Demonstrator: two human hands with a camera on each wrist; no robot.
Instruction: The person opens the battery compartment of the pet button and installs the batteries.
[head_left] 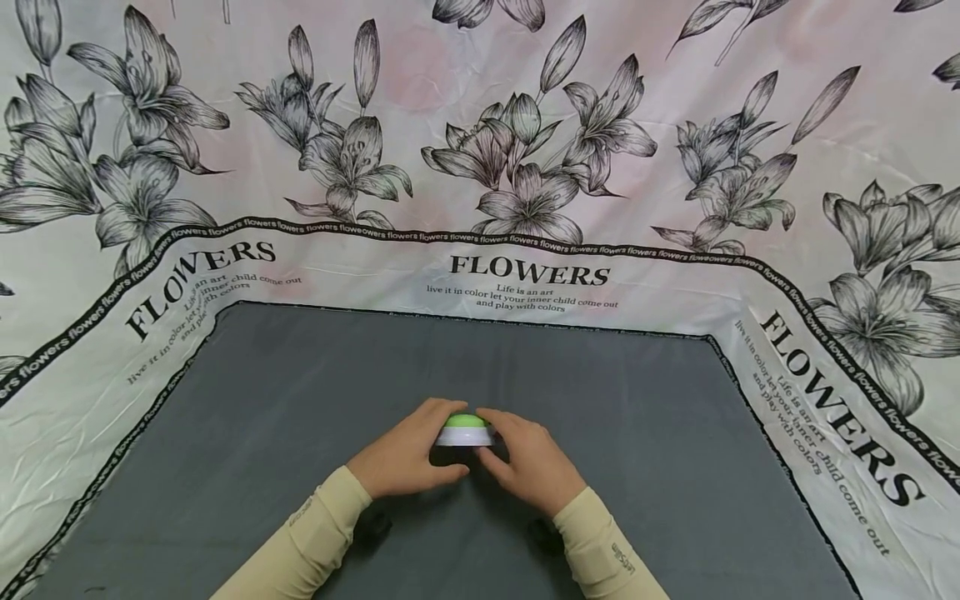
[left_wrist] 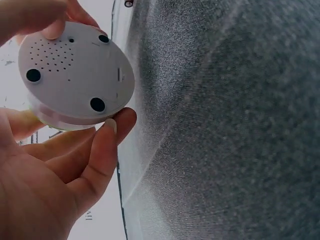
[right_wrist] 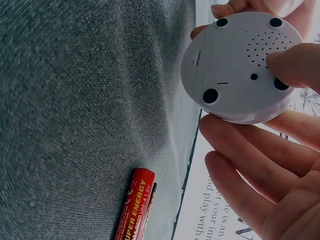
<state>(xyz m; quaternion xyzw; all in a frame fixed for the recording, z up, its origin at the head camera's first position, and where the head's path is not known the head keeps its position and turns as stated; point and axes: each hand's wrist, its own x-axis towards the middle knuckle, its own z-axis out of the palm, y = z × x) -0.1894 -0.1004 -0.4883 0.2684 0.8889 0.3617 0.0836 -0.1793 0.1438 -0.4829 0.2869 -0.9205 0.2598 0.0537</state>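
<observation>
A round push button (head_left: 463, 435) with a green domed top and white base is held up between both hands, above the grey cloth. My left hand (head_left: 405, 450) grips its left side, fingers along the rim. From the other side my right hand (head_left: 536, 458) holds it, its thumb pressing the underside near the speaker holes in the right wrist view. That white underside (right_wrist: 235, 65) carries dark round feet, a cluster of small holes and a thin slot. The green top is mostly hidden in both wrist views.
A red battery (right_wrist: 136, 202) lies on the grey cloth (right_wrist: 60, 125) in the right wrist view, with part of another thing behind it. A battery end (left_wrist: 129, 3) shows at the top of the left wrist view. Floral white fabric (head_left: 525, 192) surrounds the grey area.
</observation>
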